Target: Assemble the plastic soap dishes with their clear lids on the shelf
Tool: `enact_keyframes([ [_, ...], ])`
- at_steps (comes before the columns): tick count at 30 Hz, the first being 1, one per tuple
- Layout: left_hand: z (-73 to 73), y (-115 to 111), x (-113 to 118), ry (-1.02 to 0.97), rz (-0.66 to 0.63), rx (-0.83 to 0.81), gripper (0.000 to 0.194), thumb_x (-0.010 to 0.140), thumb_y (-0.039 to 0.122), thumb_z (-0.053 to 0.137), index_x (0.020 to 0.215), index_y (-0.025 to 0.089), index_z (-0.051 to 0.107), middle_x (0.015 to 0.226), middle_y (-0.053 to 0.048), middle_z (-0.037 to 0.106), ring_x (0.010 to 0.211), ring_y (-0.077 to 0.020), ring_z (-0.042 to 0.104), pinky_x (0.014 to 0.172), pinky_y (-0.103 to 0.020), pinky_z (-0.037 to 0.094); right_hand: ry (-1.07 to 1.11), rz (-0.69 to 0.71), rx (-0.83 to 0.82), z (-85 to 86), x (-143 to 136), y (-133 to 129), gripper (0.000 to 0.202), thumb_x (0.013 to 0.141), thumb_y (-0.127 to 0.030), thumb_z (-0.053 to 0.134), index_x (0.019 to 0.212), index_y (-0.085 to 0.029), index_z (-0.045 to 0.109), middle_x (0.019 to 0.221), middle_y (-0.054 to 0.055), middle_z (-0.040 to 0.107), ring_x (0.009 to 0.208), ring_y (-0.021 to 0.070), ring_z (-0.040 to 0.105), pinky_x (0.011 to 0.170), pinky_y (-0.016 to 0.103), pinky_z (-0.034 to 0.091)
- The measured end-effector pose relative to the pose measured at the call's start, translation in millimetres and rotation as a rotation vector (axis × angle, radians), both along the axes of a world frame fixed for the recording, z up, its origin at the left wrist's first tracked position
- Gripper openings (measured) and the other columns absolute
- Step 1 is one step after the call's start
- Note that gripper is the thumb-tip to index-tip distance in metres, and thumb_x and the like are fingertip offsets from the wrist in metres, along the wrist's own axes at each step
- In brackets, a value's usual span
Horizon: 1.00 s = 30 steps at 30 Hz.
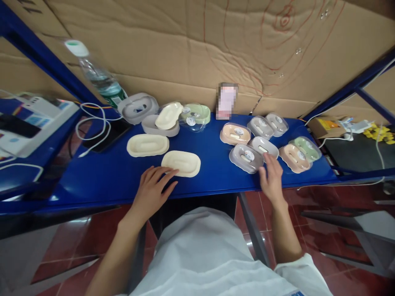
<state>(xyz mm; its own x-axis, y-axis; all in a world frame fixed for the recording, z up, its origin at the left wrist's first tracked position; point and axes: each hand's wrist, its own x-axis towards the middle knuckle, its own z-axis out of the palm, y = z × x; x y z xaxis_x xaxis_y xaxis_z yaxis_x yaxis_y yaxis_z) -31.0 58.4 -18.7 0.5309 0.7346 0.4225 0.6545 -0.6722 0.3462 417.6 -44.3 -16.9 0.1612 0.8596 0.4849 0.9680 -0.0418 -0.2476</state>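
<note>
At the far left a white device (pixel 33 119) sits on the lower blue shelf, and a white cable (pixel 95 131) loops from it onto the blue table (pixel 108 176). A clear water bottle (pixel 98 78) leans against the cardboard wall (pixel 191 45) behind. Next to it lies a grey soap dish part (pixel 138 107), then a small heap: a grey tray (pixel 154 125) with a cream insert (pixel 168 115) tilted on top, and a pale green dish under a clear lid (pixel 197 115).

In front of those a cream tray (pixel 147 144) lies flat, and just right of it a second cream tray (pixel 181 163). My left hand (pixel 152 190) rests palm down on the table, fingers loosely spread, fingertips touching the near edge of that second cream tray; it holds nothing.

Past the bare middle of the table, a blurred card (pixel 226 100) stands against the cardboard. Right of it sits a cluster of lidded soap boxes: a peach one (pixel 235 134), two grey ones behind (pixel 262 126), a grey box (pixel 246 158) at the front, and a white one (pixel 263 146) beside it. My right hand (pixel 271 179) lies open, fingers together and stretched forward, fingertips touching the grey box and the white one, gripping neither.

Further right lie another peach box (pixel 294 158) and a green box (pixel 306 148), then a small carton (pixel 324 126) and yellow pieces (pixel 381 133) on the side shelf
</note>
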Motion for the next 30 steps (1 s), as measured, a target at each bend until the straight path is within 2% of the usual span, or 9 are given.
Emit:
enact_keyframes([
  [3, 1.1, -1, 2, -0.01, 0.012, 0.031, 0.025, 0.104, 0.028, 0.063, 0.126, 0.034, 0.073, 0.119, -0.007, 0.076, 0.116, -0.0309, 0.068, 0.112, -0.058, 0.05, -0.032, -0.133, 0.021, -5.1, 32, 8, 0.053, 0.112, -0.042, 0.041, 0.155, -0.017, 0.057, 0.149, 0.02, 0.066, 0.148, 0.0367, 0.054, 0.12, 0.062, 0.041],
  [7, 0.3, -2, 3, -0.008, 0.031, 0.041, 0.013, 0.104, 0.029, 0.065, 0.112, 0.031, 0.076, 0.113, -0.007, 0.076, 0.113, -0.0303, 0.068, 0.111, -0.057, 0.05, -0.084, -0.087, -0.009, -6.8, 59, 20, 0.043, 0.106, -0.046, 0.056, 0.132, -0.018, 0.075, 0.134, 0.017, 0.076, 0.138, 0.0371, 0.061, 0.118, 0.06, 0.045],
  [12, 0.2, -5, 3, -0.068, -0.012, -0.026, 0.014, 0.106, 0.029, 0.063, 0.113, 0.028, 0.074, 0.122, -0.008, 0.075, 0.119, -0.0284, 0.07, 0.108, -0.05, 0.053, 0.038, 0.0, 0.086, -6.6, 62, 30, 0.04, 0.104, -0.047, 0.059, 0.122, -0.016, 0.077, 0.125, 0.018, 0.078, 0.131, 0.035, 0.067, 0.116, 0.057, 0.052],
  [18, 1.6, -4, 3, -0.032, -0.01, -0.015, 0.013, 0.108, 0.03, 0.062, 0.114, 0.026, 0.073, 0.123, -0.008, 0.076, 0.117, -0.0273, 0.072, 0.107, -0.048, 0.053, 0.127, -0.025, 0.245, -0.9, 52, 23, 0.041, 0.101, -0.051, 0.069, 0.116, -0.014, 0.077, 0.12, 0.02, 0.079, 0.123, 0.0354, 0.074, 0.112, 0.058, 0.057],
  [21, 1.4, -1, 5, -0.009, 0.007, 0.025, 0.014, 0.107, 0.028, 0.063, 0.116, 0.024, 0.073, 0.123, -0.009, 0.076, 0.117, -0.0285, 0.072, 0.105, -0.049, 0.053, 0.127, -0.029, 0.288, 15.9, 41, 20, 0.039, 0.102, -0.051, 0.07, 0.116, -0.015, 0.077, 0.119, 0.018, 0.08, 0.121, 0.035, 0.075, 0.111, 0.059, 0.058],
  [24, 2.0, 2, 10, 0.014, 0.042, 0.048, 0.015, 0.106, 0.025, 0.063, 0.118, 0.023, 0.073, 0.125, -0.01, 0.076, 0.119, -0.0297, 0.072, 0.106, -0.05, 0.051, 0.141, 0.034, 0.336, 37.5, 17, 21, 0.033, 0.1, -0.046, 0.074, 0.116, -0.017, 0.077, 0.118, 0.015, 0.08, 0.122, 0.0341, 0.075, 0.112, 0.061, 0.058],
  [27, 3.7, 3, 14, 0.051, 0.086, 0.083, 0.014, 0.106, 0.025, 0.064, 0.115, 0.022, 0.074, 0.123, -0.01, 0.077, 0.118, -0.0301, 0.072, 0.105, -0.049, 0.05, 0.16, 0.193, 0.33, 49.3, -23, 30, 0.026, 0.099, -0.037, 0.078, 0.119, -0.021, 0.077, 0.121, 0.012, 0.079, 0.126, 0.0324, 0.073, 0.113, 0.059, 0.057],
  [30, 6.1, -1, 11, 0.101, 0.148, 0.133, 0.012, 0.105, 0.025, 0.065, 0.113, 0.021, 0.074, 0.119, -0.01, 0.077, 0.113, -0.0304, 0.072, 0.103, -0.048, 0.05, 0.162, 0.44, 0.177, 42.4, -71, 47, 0.024, 0.103, -0.03, 0.073, 0.125, -0.024, 0.074, 0.125, 0.011, 0.077, 0.132, 0.0303, 0.07, 0.115, 0.056, 0.057],
])
